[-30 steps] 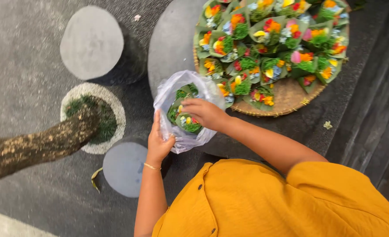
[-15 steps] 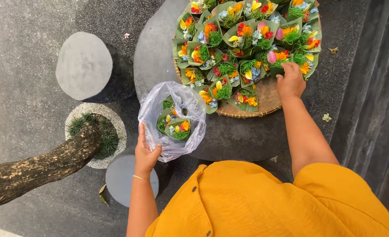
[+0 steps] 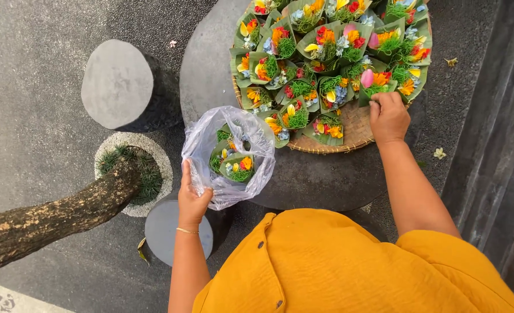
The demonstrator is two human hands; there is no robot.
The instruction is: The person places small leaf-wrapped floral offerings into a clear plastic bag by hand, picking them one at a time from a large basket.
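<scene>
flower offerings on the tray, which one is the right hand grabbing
The leaf-wrapped flower offering with the pink bud and orange petals, at the woven tray's near right edge. The right hand pinches its leaf corner; the others lie untouched.

a low round stone stool (image 3: 116,83) stands left of the big round stone table (image 3: 210,64). a smaller stool (image 3: 165,229) sits below it. a rough tree trunk (image 3: 54,215) leans from a pebble ring (image 3: 155,159). a fallen white flower (image 3: 440,153) lies on the dark paving (image 3: 36,58).
</scene>
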